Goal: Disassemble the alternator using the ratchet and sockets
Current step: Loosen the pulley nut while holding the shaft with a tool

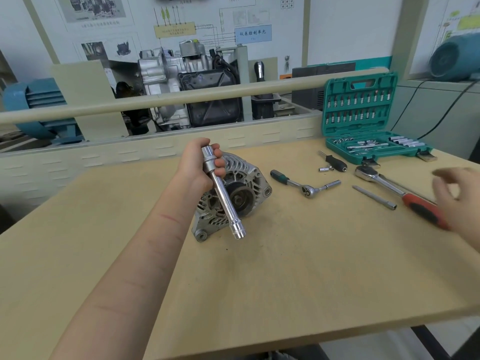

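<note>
A silver alternator (249, 178) lies on the wooden table (285, 268), pulley facing me. My left hand (200, 162) grips a long chrome extension bar with a socket (223, 193) at its upper end, held in front of the alternator and slanting down to the right. My right hand (459, 198) hovers blurred at the right edge, fingers loosely spread, over the red handle of a large ratchet (389, 185). It holds nothing that I can see. A smaller green-handled ratchet (304, 184) with an extension lies right of the alternator.
An open green socket case (368, 120) stands at the back right of the table. A black-handled driver (335, 162), a small socket (324, 168) and a thin extension rod (374, 197) lie near the ratchets. A rail and engine display sit behind the table.
</note>
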`<action>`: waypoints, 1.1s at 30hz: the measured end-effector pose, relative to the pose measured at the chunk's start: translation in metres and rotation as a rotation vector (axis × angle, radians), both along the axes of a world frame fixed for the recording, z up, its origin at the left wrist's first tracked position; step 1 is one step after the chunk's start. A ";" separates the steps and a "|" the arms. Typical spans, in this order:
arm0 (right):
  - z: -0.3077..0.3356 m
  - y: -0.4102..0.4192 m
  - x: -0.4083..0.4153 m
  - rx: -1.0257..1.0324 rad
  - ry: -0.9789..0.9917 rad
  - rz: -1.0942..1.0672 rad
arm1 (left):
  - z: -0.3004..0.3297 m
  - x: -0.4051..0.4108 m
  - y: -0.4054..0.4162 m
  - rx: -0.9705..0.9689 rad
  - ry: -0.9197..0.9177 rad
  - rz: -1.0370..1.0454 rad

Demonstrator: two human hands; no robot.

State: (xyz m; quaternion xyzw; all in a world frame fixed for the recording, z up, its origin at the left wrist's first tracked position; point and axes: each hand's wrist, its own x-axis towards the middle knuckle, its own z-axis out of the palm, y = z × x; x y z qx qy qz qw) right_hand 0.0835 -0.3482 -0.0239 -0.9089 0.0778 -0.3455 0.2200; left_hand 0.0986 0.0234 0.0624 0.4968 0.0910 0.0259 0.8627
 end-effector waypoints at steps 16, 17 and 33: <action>-0.008 0.221 -0.032 0.628 0.526 0.996 | -0.020 -0.010 -0.027 -0.115 -0.045 0.044; -0.011 0.219 -0.031 0.648 0.506 0.986 | -0.022 -0.011 -0.028 -0.046 -0.067 0.064; -0.042 0.190 -0.025 0.737 0.330 0.873 | -0.031 -0.028 0.041 0.304 -0.242 0.381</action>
